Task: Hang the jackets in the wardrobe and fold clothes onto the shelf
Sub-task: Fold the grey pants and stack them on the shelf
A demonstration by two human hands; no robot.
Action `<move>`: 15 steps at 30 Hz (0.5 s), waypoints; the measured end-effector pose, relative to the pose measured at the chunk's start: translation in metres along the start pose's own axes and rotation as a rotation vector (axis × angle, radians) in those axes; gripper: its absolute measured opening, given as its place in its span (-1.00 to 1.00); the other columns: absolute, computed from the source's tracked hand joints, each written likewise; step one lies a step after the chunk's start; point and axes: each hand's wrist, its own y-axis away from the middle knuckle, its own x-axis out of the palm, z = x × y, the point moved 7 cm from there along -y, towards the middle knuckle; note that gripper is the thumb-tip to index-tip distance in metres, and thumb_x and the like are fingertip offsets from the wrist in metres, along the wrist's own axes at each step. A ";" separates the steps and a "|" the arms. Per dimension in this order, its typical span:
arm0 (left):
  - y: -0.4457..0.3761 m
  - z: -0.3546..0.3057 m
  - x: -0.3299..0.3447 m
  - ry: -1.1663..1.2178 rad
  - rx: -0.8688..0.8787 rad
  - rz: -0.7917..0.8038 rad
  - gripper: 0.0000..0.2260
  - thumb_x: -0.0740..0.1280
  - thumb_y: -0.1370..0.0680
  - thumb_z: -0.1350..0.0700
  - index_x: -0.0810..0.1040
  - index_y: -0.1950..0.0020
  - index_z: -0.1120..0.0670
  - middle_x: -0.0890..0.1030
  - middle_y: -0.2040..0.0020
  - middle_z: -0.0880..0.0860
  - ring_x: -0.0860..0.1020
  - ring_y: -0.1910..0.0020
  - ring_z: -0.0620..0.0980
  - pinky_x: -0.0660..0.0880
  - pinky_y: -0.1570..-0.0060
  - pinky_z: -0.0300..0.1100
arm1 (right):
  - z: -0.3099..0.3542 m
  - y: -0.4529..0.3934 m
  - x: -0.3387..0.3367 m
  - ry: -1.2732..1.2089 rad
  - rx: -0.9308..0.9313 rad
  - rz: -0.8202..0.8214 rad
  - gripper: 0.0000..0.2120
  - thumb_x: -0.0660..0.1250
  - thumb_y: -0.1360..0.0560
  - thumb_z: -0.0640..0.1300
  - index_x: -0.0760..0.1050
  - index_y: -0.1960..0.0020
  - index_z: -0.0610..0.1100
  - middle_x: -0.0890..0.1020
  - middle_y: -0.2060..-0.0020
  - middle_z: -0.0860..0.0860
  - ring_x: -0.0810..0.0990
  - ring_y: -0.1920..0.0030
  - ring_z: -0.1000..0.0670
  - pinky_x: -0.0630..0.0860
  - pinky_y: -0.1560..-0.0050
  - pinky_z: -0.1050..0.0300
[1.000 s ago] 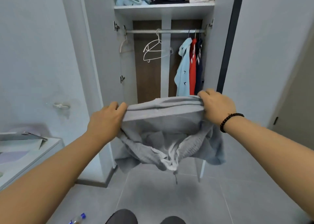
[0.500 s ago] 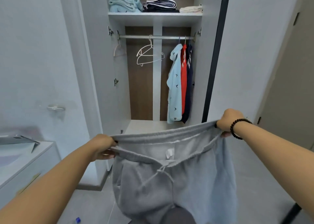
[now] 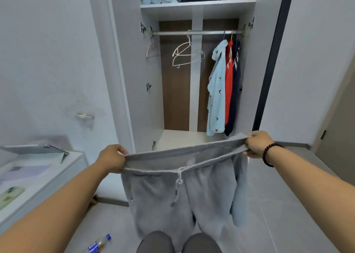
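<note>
Two bare hands grip the waistband of a pair of grey sweatpants (image 3: 184, 191), stretched wide and held up in front of the person. The left hand (image 3: 112, 158), at about 8 o'clock from the middle of the view, has its fingers curled tight over the band's left end; the right hand (image 3: 257, 144), at about 3 o'clock, pinches the other end in a closed fist and wears a dark beaded bracelet (image 3: 268, 155) at the wrist. The trouser legs hang straight down toward 6 o'clock, a white drawstring (image 3: 179, 178) dangling from the middle of the band, with two dark shoe tips (image 3: 178, 243) below them on the grey tiled floor. Beyond the pants, toward 12 o'clock, stands an open wardrobe (image 3: 196, 80). On its rail (image 3: 196, 33) hang three garments at the right — light blue, red and navy — and empty white hangers (image 3: 187, 54) to the left. The shelf (image 3: 197, 4) above holds three folded piles. A small bottle (image 3: 99, 244) lies on the floor at 7 o'clock — near a white counter (image 3: 38, 187) at 9 o'clock.
</note>
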 end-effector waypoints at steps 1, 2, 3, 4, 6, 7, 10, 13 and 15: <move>-0.001 0.006 -0.002 0.009 -0.015 0.027 -0.73 0.12 -0.48 0.39 0.58 0.10 0.15 0.57 0.03 0.20 0.58 0.14 0.15 0.59 0.43 -0.13 | 0.008 0.001 0.000 0.269 -0.146 -0.008 -0.82 0.20 -0.50 -0.35 0.48 0.15 -0.12 0.61 0.32 -0.10 0.63 0.41 -0.06 0.61 0.35 0.03; 0.000 0.013 -0.004 0.012 -0.024 0.066 -0.73 0.11 -0.47 0.40 0.57 0.11 0.17 0.57 0.04 0.20 0.58 0.14 0.14 0.60 0.40 -0.12 | 0.014 0.006 0.004 0.517 -0.264 0.016 -0.81 0.23 -0.49 -0.31 0.47 0.17 -0.04 0.61 0.29 -0.05 0.64 0.40 -0.04 0.63 0.28 0.00; 0.003 0.019 -0.004 0.000 -0.013 0.118 -0.73 0.12 -0.46 0.41 0.57 0.10 0.17 0.57 0.03 0.19 0.58 0.13 0.11 0.60 0.38 -0.14 | 0.014 0.011 0.010 0.680 -0.331 0.066 -0.83 0.27 -0.49 -0.26 0.46 0.17 0.00 0.61 0.29 -0.01 0.65 0.40 0.01 0.63 0.25 0.01; 0.008 0.025 -0.004 -0.033 0.021 0.178 -0.73 0.13 -0.44 0.42 0.57 0.08 0.18 0.58 0.02 0.15 0.57 0.10 0.08 0.58 0.34 -0.17 | 0.009 0.017 0.015 0.769 -0.365 0.129 -0.87 0.31 -0.50 -0.20 0.48 0.16 0.02 0.61 0.30 0.02 0.64 0.40 0.06 0.61 0.25 0.05; 0.024 0.038 0.001 -0.120 0.120 0.282 -0.70 0.17 -0.40 0.46 0.57 0.05 0.17 0.59 -0.05 0.07 0.55 -0.03 0.02 0.53 0.17 -0.22 | -0.008 0.027 0.025 0.842 -0.403 0.218 -0.89 0.36 -0.49 -0.14 0.49 0.17 0.04 0.61 0.32 0.06 0.59 0.33 0.10 0.50 0.30 0.19; 0.034 0.046 0.007 -0.148 0.172 0.322 -0.68 0.18 -0.38 0.47 0.57 0.04 0.16 0.60 -0.07 0.06 0.54 -0.08 -0.01 0.51 0.06 -0.21 | -0.019 0.033 0.032 0.872 -0.433 0.240 -0.87 0.36 -0.48 -0.13 0.48 0.17 0.06 0.60 0.29 0.07 0.55 0.28 0.10 0.45 0.31 0.23; 0.068 0.077 0.035 -0.147 0.262 0.421 -0.62 0.17 -0.33 0.52 0.59 0.10 0.13 0.66 0.02 0.04 0.58 -0.05 -0.03 0.49 -0.07 -0.18 | -0.061 0.058 0.064 0.909 -0.502 0.288 -0.86 0.38 -0.46 -0.17 0.53 0.06 0.06 0.57 0.17 0.09 0.50 0.17 0.08 0.45 0.20 0.25; 0.095 0.112 0.070 -0.180 0.275 0.498 -0.59 0.13 -0.34 0.53 0.62 0.16 0.11 0.65 0.16 0.03 0.58 0.09 0.01 0.46 0.07 -0.16 | -0.104 0.085 0.097 0.745 -0.477 0.352 -0.76 0.36 -0.40 -0.28 0.58 0.01 -0.01 0.46 0.21 0.13 0.43 0.19 0.08 0.32 0.25 0.34; 0.108 0.132 0.084 -0.169 0.240 0.485 -0.65 0.16 -0.39 0.48 0.62 0.22 0.11 0.63 0.25 0.05 0.56 0.21 0.02 0.44 0.18 -0.09 | -0.129 0.098 0.110 0.549 -0.401 0.342 -0.69 0.30 -0.36 -0.40 0.61 0.04 -0.05 0.43 0.19 0.06 0.43 0.17 0.06 0.28 0.24 0.37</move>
